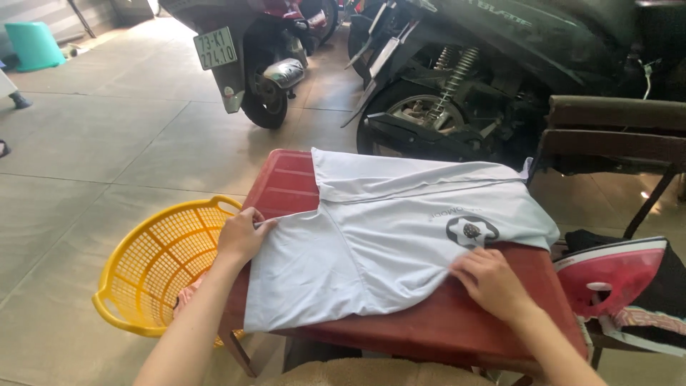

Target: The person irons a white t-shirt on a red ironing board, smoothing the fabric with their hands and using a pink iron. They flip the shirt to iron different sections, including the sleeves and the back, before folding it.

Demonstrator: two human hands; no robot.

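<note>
A white shirt [386, 229] with a dark round emblem lies spread over a red-brown ironing board [429, 325]. My left hand [241, 236] pinches the shirt's left edge near the sleeve, just past the board's side. My right hand [489, 279] rests flat on the fabric at the shirt's lower right, below the emblem, fingers pressing the cloth down.
A yellow plastic laundry basket [153, 268] stands on the tiled floor at the left with some cloth in it. A red-and-white iron [611, 275] sits at the right. Two parked scooters [268, 64] and a dark chair [614, 136] stand behind. A teal bin [32, 44] is far left.
</note>
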